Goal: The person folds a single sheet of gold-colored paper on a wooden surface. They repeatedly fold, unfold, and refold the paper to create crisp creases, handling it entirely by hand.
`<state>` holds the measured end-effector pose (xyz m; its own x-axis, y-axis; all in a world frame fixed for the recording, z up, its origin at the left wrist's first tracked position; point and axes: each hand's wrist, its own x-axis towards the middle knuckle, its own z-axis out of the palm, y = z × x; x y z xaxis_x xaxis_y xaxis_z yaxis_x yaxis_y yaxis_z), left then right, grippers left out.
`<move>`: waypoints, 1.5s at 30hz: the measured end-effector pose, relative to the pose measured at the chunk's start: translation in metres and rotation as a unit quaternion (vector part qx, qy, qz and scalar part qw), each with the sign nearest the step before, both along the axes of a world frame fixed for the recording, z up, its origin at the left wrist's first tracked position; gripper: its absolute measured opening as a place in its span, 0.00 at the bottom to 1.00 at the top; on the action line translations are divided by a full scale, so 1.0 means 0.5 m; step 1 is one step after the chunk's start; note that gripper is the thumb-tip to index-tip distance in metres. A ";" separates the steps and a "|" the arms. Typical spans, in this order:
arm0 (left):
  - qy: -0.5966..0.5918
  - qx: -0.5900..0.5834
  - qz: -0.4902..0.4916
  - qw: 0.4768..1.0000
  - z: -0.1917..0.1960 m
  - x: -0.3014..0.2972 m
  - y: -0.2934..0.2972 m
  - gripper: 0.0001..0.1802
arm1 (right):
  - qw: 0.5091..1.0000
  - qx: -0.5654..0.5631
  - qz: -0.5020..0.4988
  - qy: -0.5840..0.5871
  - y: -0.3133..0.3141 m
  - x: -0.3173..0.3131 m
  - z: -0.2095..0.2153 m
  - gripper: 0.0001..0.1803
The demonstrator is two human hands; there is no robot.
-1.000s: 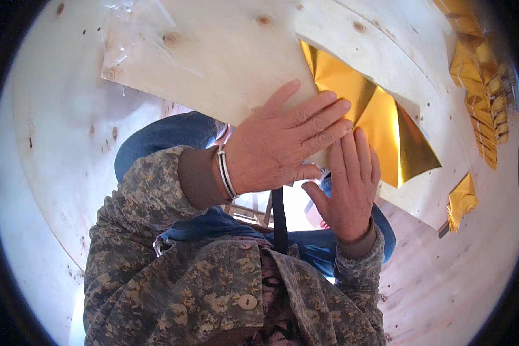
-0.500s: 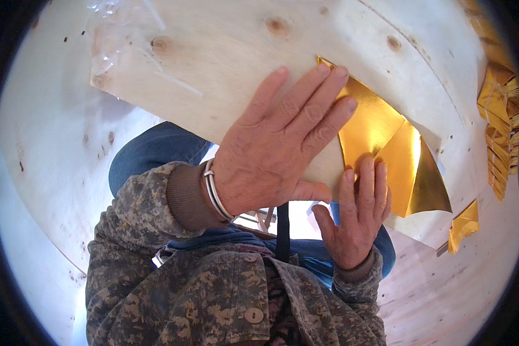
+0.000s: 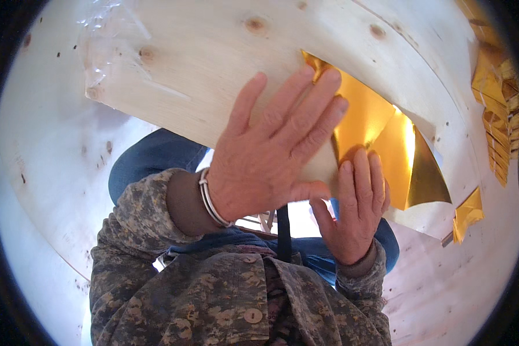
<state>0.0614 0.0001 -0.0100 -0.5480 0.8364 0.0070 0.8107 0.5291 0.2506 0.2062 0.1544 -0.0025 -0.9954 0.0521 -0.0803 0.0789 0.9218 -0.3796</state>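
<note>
A pale wooden board (image 3: 213,69) with knots lies across my lap. My left hand (image 3: 271,155), with a metal bangle on its wrist, lies flat on the board, fingers together and stretched over the left edge of a shiny gold foil sheet (image 3: 386,138). My right hand (image 3: 357,207) presses flat at the board's near edge, its fingertips on the lower part of the same gold sheet. Neither hand grips anything. The foil's right side curls up off the board.
A crumpled clear plastic film (image 3: 106,40) sits at the board's far left corner. A stack of gold foil pieces (image 3: 496,109) lies at the right, and a single folded gold piece (image 3: 467,213) rests below it. Pale wooden floor (image 3: 52,161) surrounds me.
The view has closed in on the board. My left hand has slid further over the gold sheet and my right hand has moved up onto its lower edge.
</note>
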 end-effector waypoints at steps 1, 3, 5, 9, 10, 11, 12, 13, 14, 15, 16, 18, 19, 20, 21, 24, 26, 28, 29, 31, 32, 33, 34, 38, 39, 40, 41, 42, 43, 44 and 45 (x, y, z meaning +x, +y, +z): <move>-0.019 0.003 0.012 1.000 0.005 -0.004 -0.002 0.52 | 1.000 0.011 -0.001 0.003 0.000 -0.001 -0.001 0.31; -0.055 0.007 0.022 0.998 0.016 -0.015 -0.008 0.50 | 1.000 0.005 0.002 -0.003 0.003 0.001 0.003 0.29; -0.067 0.097 0.061 0.991 0.016 -0.047 -0.015 0.39 | 1.000 0.006 0.001 -0.014 0.006 0.001 0.008 0.27; -0.052 0.172 0.093 0.979 0.018 -0.106 -0.026 0.28 | 1.000 -0.009 0.006 0.011 0.017 -0.002 0.012 0.25; -0.045 0.180 0.095 0.978 0.018 -0.111 -0.024 0.26 | 1.000 -0.010 0.014 0.012 0.021 -0.003 0.015 0.25; -0.046 0.182 0.095 0.978 0.019 -0.113 -0.023 0.24 | 1.000 -0.012 0.017 0.010 0.023 -0.003 0.016 0.24; -0.023 0.168 0.070 0.983 0.025 -0.108 -0.024 0.22 | 0.999 -0.011 0.022 0.021 0.025 -0.003 0.017 0.24; -0.010 0.146 0.043 0.988 0.034 -0.097 -0.027 0.21 | 0.999 -0.011 0.022 0.027 0.026 -0.003 0.017 0.23; 0.003 0.139 0.032 0.990 0.039 -0.082 -0.026 0.19 | 0.999 -0.012 0.023 0.031 0.027 -0.002 0.018 0.23; -0.008 0.146 0.006 0.989 0.043 -0.066 -0.027 0.18 | 0.999 -0.014 0.020 0.031 0.026 -0.001 0.018 0.22; -0.016 0.167 -0.004 0.986 0.038 -0.046 -0.020 0.16 | 0.999 -0.015 0.017 0.033 0.026 0.000 0.018 0.22; -0.044 0.181 -0.023 0.982 0.030 -0.008 -0.013 0.18 | 0.999 -0.015 0.007 0.041 0.024 0.000 0.014 0.21; -0.047 0.161 -0.015 0.986 0.025 0.006 -0.012 0.19 | 0.999 -0.015 0.000 0.049 0.024 -0.002 0.010 0.21; -0.042 0.134 -0.016 0.990 0.021 0.017 -0.012 0.20 | 0.999 -0.018 -0.010 0.049 0.023 -0.004 0.008 0.21; -0.034 0.106 -0.019 0.994 0.019 0.025 -0.013 0.21 | 0.998 -0.012 -0.010 0.060 0.022 -0.006 0.008 0.21; -0.028 0.071 -0.019 0.997 0.019 0.043 -0.019 0.22 | 0.998 0.001 -0.013 0.068 0.019 -0.013 0.003 0.20; -0.034 0.092 -0.021 0.995 0.020 0.057 -0.022 0.22 | 0.997 0.014 -0.010 0.073 0.018 -0.015 0.000 0.20; -0.061 0.112 -0.042 0.991 0.020 0.070 -0.027 0.22 | 0.997 0.020 -0.013 0.072 0.016 -0.013 -0.002 0.19; -0.044 0.079 -0.065 0.994 0.018 0.075 -0.030 0.24 | 0.997 0.026 -0.016 0.070 0.015 -0.011 -0.003 0.18; -0.004 0.013 -0.110 0.994 0.015 0.082 -0.034 0.28 | 0.997 0.029 -0.024 0.072 0.014 -0.004 -0.006 0.16; -0.012 -0.023 -0.122 0.992 0.013 0.084 -0.035 0.35 | 0.997 0.039 -0.025 0.062 0.013 0.000 -0.005 0.16; -0.024 -0.025 -0.126 0.991 0.011 0.088 -0.032 0.38 | 0.997 0.027 -0.025 0.062 0.017 0.006 -0.003 0.16; -0.024 -0.027 -0.124 0.992 0.005 0.088 -0.030 0.40 | 0.998 0.023 -0.021 0.052 0.018 0.010 -0.002 0.16; 0.005 -0.051 -0.133 0.990 -0.002 0.082 -0.030 0.45 | 0.999 0.001 0.000 0.046 0.016 0.028 -0.014 0.22; 0.000 -0.050 -0.138 0.989 -0.004 0.081 -0.030 0.45 | 0.999 0.007 0.002 0.051 0.013 0.032 -0.019 0.24; 0.004 -0.050 -0.140 0.989 -0.006 0.081 -0.029 0.45 | 0.999 0.015 0.002 0.053 0.011 0.036 -0.024 0.25; 0.007 -0.049 -0.143 0.989 -0.009 0.080 -0.030 0.45 | 0.998 0.023 0.001 0.054 0.008 0.038 -0.029 0.27; 0.001 -0.047 -0.137 0.989 -0.011 0.081 -0.029 0.45 | 0.998 0.031 0.004 0.057 0.008 0.040 -0.033 0.27; -0.004 -0.043 -0.132 0.990 -0.013 0.082 -0.029 0.45 | 0.997 0.039 0.006 0.060 0.007 0.042 -0.036 0.27; -0.002 -0.041 -0.125 0.991 -0.015 0.083 -0.029 0.45 | 0.997 0.047 0.006 0.060 0.006 0.042 -0.038 0.27; -0.001 -0.035 -0.120 0.992 -0.018 0.084 -0.028 0.46 | 0.997 0.050 0.009 0.065 0.007 0.043 -0.039 0.27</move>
<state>0.1031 -0.0138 -0.0190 -0.3337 0.9410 -0.0571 0.9148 0.3379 0.2211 0.2274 0.1578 -0.0221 -0.9979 0.0356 0.0534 0.0185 0.9566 -0.2910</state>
